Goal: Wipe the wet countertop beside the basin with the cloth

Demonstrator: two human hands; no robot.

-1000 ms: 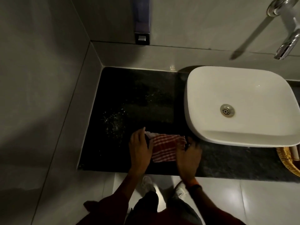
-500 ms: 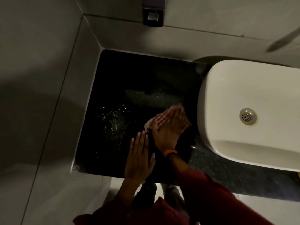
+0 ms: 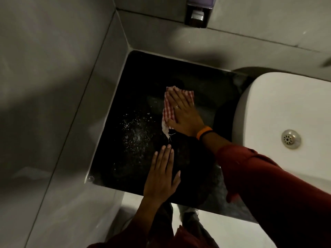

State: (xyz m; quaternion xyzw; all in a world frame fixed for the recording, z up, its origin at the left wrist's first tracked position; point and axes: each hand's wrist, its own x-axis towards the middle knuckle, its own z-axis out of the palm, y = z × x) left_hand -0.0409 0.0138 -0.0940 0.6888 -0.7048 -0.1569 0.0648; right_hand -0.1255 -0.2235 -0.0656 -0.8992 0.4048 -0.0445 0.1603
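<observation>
Currently the right hand (image 3: 184, 117) lies flat on the cloth (image 3: 169, 111), palm down, fingers straight and close together, pressing the cloth onto the countertop (image 3: 141, 86); nothing is pinched. Cloth: red-and-white check, folded, on the middle of the dark top, left of the basin (image 3: 279, 122) and apart from it. Its left edge and a frayed lower corner with loose threads show past the hand. 1 ring (image 3: 176, 107) on a finger of that hand; 1 orange band (image 3: 204, 132) on the wrist, with a dark strap just beside it. Red sleeve (image 3: 268, 185) crosses the front right part of the top.

Left hand (image 3: 161, 178): flat on the bare countertop near its front edge, palm down, fingers extended and loosely together, thumb out to the right. It holds nothing and is clear of the cloth.

Droplets (image 3: 133, 133) glint on the top to the left of the cloth, between the 2 hands and toward the left wall. Basin is white, with 1 metal drain (image 3: 290, 139). A soap dispenser (image 3: 198, 12) hangs on the back wall above the corner.
</observation>
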